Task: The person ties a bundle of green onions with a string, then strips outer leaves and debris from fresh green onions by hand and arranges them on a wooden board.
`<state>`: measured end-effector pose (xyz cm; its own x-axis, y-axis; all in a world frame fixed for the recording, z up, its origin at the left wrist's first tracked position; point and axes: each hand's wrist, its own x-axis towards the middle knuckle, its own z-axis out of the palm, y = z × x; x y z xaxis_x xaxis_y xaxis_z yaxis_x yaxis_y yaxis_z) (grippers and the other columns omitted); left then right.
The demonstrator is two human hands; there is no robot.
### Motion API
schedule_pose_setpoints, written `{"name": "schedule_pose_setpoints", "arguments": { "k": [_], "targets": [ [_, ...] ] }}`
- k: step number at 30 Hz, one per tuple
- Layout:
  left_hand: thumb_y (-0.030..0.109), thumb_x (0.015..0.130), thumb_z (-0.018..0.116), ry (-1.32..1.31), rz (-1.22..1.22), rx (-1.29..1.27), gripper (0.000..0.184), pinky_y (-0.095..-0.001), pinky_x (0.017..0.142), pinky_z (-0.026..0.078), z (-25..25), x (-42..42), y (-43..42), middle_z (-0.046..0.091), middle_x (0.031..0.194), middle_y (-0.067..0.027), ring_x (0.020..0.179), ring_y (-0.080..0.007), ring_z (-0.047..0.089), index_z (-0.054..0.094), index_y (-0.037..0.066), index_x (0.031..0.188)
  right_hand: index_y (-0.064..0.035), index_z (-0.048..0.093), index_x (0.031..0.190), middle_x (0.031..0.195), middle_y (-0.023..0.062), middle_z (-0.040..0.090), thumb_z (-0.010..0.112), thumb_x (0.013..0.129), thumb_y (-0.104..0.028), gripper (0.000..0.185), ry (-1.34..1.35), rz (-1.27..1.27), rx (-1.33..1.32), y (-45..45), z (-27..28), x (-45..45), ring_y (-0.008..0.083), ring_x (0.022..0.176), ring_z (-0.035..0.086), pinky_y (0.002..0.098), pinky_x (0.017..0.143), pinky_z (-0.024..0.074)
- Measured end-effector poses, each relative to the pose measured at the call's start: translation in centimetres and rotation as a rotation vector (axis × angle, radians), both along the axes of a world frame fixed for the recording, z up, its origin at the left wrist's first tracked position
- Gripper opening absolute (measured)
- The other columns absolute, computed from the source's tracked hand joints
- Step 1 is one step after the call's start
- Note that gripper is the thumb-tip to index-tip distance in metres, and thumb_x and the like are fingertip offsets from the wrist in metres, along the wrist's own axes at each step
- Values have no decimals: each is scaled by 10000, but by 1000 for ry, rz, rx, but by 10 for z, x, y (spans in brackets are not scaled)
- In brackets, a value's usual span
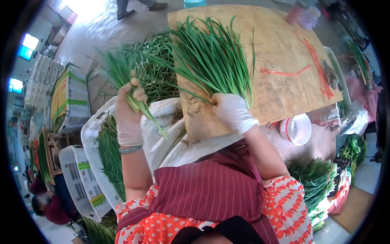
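My left hand (129, 116), in a thin whitish glove, is closed around a small bunch of garlic chives (115, 69), held up off the board. Its leaves are blurred and point away from me; the pale stem ends hang down past my fingers. A larger spread of garlic chives (217, 57) lies on the tan board (284, 93), leaf tips toward the far edge. My right hand (235, 113), gloved too, is closed at the stem ends of this pile, with a few stalks at its fingertips. Its palm side is hidden.
Red ties (317, 65) lie on the board's right half. Loose green trimmings (154, 67) are heaped beyond its left edge. A white crate (91, 134) of chives stands at my left. A white bucket (296, 129) and more bunches (315, 187) are at right. Another person's feet (126, 14) show at the top.
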<state>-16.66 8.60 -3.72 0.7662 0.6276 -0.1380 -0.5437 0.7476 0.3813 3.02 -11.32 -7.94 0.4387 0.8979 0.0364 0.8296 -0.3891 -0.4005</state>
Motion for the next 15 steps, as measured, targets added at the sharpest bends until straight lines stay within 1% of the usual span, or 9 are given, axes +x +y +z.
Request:
{"name": "schedule_pose_setpoints", "arguments": {
  "k": [1, 3, 5, 7, 9, 10, 12, 13, 15],
  "targets": [
    [58, 845, 466, -4, 23, 86, 355, -259, 537, 457, 9, -2, 4, 568, 852, -69, 614, -136, 493, 444, 13, 1197, -62, 633, 829, 688, 138, 631, 553, 743, -138, 140, 3, 6, -2, -3, 8, 6, 279, 609, 621, 366, 577, 486],
    [60, 849, 462, -7, 44, 174, 360, -262, 547, 445, 12, -3, 6, 567, 861, -69, 624, -137, 483, 446, 15, 1205, -84, 642, 878, 675, 103, 634, 569, 763, -171, 162, 340, -69, 55, -4, 45, 21, 217, 581, 613, 332, 580, 472],
    [61, 847, 470, 66, 82, 244, 350, -268, 560, 427, 5, 2, 3, 562, 867, -71, 639, -140, 466, 467, 19, 1194, -78, 641, 883, 669, 84, 631, 582, 784, -197, 165, 253, -140, 218, 8, 75, 30, 173, 575, 597, 311, 583, 461],
    [63, 846, 472, 119, 102, 248, 344, -267, 561, 428, -1, 11, -10, 562, 866, -72, 633, -142, 471, 475, 22, 1187, -74, 641, 885, 682, 83, 637, 577, 798, -212, 175, 129, -200, 289, 30, 101, 42, 170, 610, 605, 312, 601, 462],
    [68, 859, 469, 201, 135, 275, 327, -260, 541, 438, -12, 23, -25, 574, 869, -63, 624, -149, 491, 471, 22, 1183, -89, 642, 912, 729, 87, 646, 596, 791, -227, 189, 27, -202, 455, 56, 112, 53, 186, 660, 625, 321, 627, 472],
    [68, 859, 469, 206, 136, 275, 327, -260, 541, 438, -21, 30, -31, 574, 869, -63, 624, -149, 491, 471, 22, 1183, -89, 642, 912, 729, 87, 646, 596, 791, -227, 189, 32, -202, 454, 61, 110, 50, 186, 660, 625, 321, 627, 472],
    [68, 855, 469, 474, 127, 213, 276, -269, 544, 446, -38, 45, -42, 593, 846, -68, 608, -155, 500, 493, 26, 1126, -111, 636, 959, 783, 85, 648, 608, 777, -245, 228, -282, -16, 433, 73, 104, 43, 211, 716, 637, 330, 660, 484],
    [68, 855, 469, 472, 131, 215, 276, -269, 544, 446, -46, 50, -46, 593, 846, -68, 608, -155, 500, 493, 26, 1126, -111, 632, 974, 781, 91, 641, 598, 777, -226, 231, -274, 32, 317, 77, 90, 32, 233, 714, 633, 339, 654, 488],
    [54, 847, 462, 563, 105, 84, 230, -276, 540, 448, -58, 56, -53, 607, 846, -82, 598, -158, 506, 508, 24, 1070, -105, 623, 996, 758, 101, 625, 571, 780, -182, 235, -275, 86, 127, 77, 42, 7, 269, 700, 622, 353, 633, 491]
  ]
}}
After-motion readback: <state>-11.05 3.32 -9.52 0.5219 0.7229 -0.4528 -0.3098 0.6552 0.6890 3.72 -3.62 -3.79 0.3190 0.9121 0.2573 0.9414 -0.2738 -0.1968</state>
